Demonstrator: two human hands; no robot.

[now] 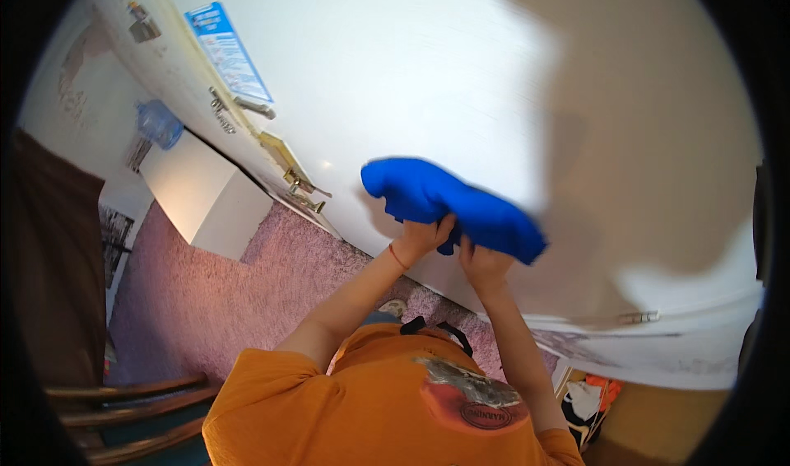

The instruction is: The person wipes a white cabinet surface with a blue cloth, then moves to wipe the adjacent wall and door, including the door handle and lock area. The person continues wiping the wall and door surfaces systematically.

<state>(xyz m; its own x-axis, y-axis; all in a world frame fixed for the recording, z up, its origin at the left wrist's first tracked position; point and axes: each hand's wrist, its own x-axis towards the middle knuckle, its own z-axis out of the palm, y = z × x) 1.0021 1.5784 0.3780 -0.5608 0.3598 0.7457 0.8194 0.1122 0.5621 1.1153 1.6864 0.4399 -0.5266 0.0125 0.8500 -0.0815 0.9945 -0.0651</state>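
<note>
A blue cloth item (457,200), bunched and drooping at both ends, is held up in front of a white door. My left hand (426,234), with a thin red cord at the wrist, grips its lower edge left of the middle. My right hand (484,262) grips the same edge a little further right. The fingertips of both hands are partly hidden by the cloth. Whether the cloth touches the white door (401,83) behind it, I cannot tell.
The door carries a lever handle (307,195) and a blue-and-white printed sheet (228,52). At left are a white box-like cabinet (191,182), a blue water bottle (159,123) and a brown curtain (55,250). Pink carpet (197,293) lies below, near a slatted wooden chair (136,398).
</note>
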